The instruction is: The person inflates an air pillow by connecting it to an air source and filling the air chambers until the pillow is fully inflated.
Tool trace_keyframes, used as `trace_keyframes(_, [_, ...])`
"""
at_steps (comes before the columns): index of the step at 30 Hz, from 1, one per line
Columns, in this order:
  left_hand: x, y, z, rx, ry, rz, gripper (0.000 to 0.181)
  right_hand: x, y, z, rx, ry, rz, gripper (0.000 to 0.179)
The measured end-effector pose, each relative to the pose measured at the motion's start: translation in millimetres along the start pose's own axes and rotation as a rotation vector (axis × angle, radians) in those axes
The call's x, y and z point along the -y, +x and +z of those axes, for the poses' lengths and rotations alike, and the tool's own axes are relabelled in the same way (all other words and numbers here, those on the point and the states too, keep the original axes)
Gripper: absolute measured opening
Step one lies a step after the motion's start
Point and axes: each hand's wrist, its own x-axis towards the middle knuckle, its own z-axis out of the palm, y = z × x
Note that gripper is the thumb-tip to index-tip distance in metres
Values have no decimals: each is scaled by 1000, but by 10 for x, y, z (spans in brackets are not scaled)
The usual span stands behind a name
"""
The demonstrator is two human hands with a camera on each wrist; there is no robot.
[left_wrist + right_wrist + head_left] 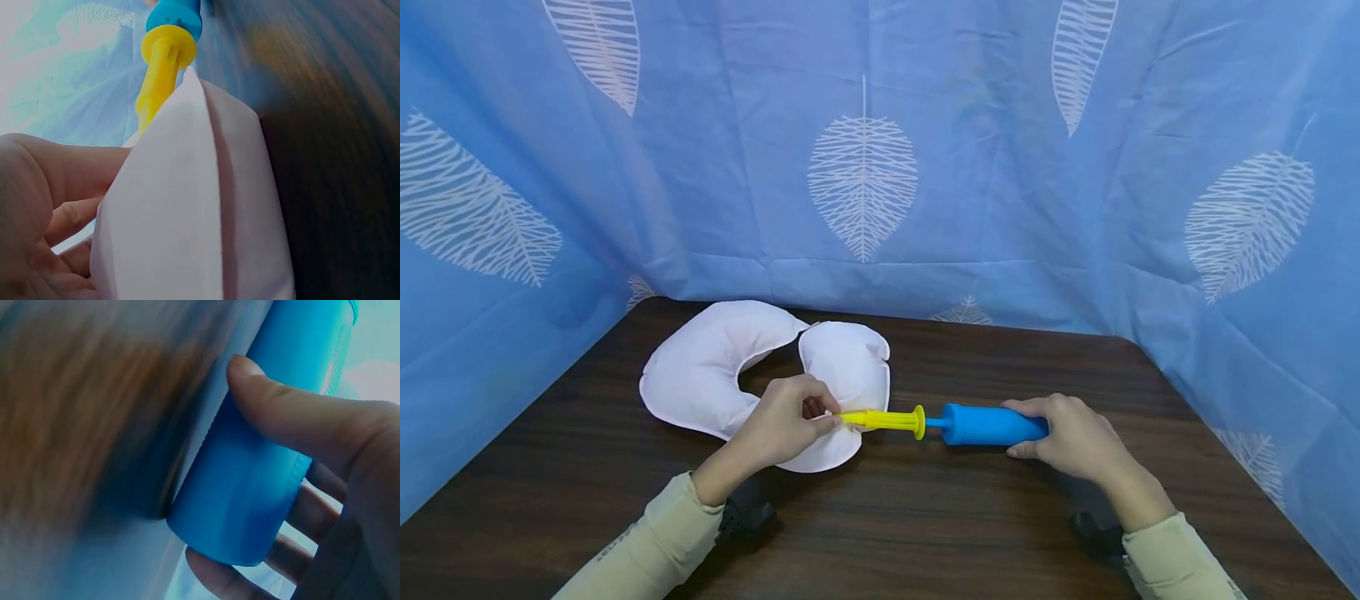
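A white U-shaped inflatable neck pillow [692,379] lies on the dark wooden table, puffed out. Over its near right lobe, my left hand [790,421] pinches the narrow tip of a hand pump's yellow part [887,420]; the exact joint with the pillow is hidden by the fingers. In the left wrist view the pillow's fabric [169,219] covers the fingertips. My right hand [1075,437] grips the pump's blue barrel [244,481] at its far right end, thumb on one side and fingers round the other. A short blue rod [935,422] shows between barrel and yellow flange.
A dark brown wood-grain table [925,533] carries everything. Blue curtains [985,192] with white leaf prints enclose its back and both sides. Dark wrist devices [748,510] sit under both forearms, close to the tabletop.
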Motion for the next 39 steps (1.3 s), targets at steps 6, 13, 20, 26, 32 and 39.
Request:
trace_keyframes(6, [-2, 3, 4, 13, -12, 4, 10, -243, -41, -114, 18, 0, 66, 69])
trace_keyframes(13, [15, 1, -3, 18, -2, 7, 7, -520, -93, -192, 46, 9, 148, 72])
trace_keyframes(20, [51, -6, -21, -23, 0, 5, 10, -376, -37, -156, 47, 54, 128, 71])
trace_keyframes(26, [23, 15, -21, -8, 1, 23, 8, 68, 72, -39, 18, 75, 14, 67])
trace_keyframes(32, [-3, 4, -44, -31, 12, 31, 10, 370, 121, 100, -11, 63, -66, 63])
trace_keyframes(39, [-56, -1, -18, 6, 54, 75, 10, 206, 52, 51, -6, 55, -32, 64])
